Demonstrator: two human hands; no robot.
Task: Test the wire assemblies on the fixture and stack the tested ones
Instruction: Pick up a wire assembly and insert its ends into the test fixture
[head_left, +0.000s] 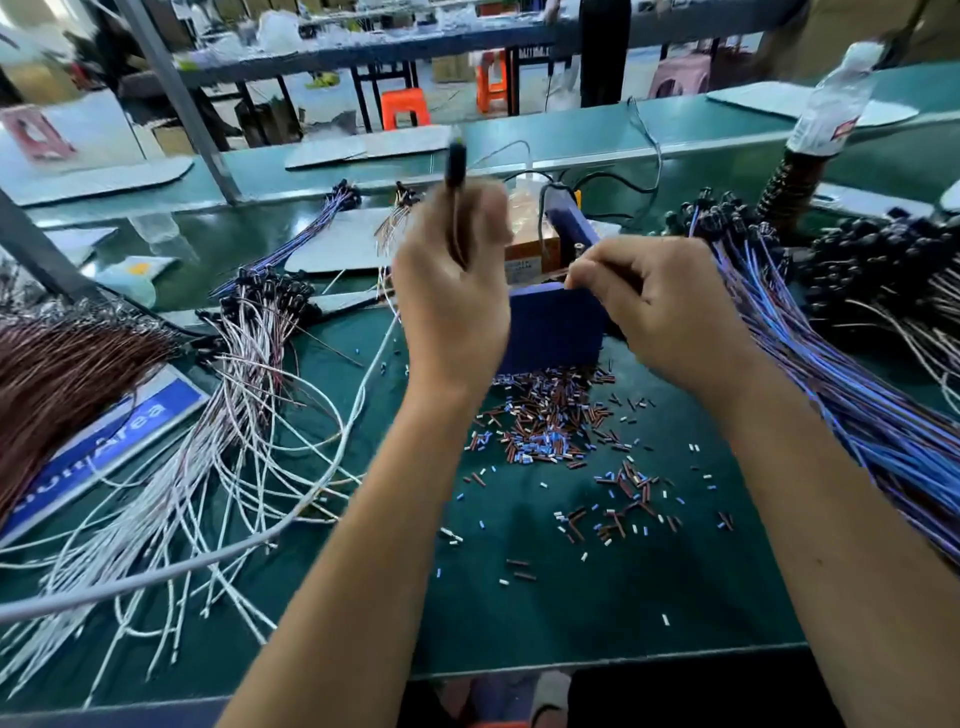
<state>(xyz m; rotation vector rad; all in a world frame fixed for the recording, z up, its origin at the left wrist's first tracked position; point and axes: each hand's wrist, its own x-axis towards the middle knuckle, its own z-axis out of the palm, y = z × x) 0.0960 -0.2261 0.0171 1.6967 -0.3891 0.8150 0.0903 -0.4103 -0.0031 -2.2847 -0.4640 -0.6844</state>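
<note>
Blue fixture sits under the right hand, which pinches its top edge; left hand grips a black-ended wire assembly. Blurred motion suggests possible misinsertion.

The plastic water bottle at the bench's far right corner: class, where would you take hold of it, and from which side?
Grip the plastic water bottle around its clear body near the label, coming from its left. It stands tilted, with dark coiled parts at its base and black-capped wires in front, so low or frontal approaches look blocked.
</note>
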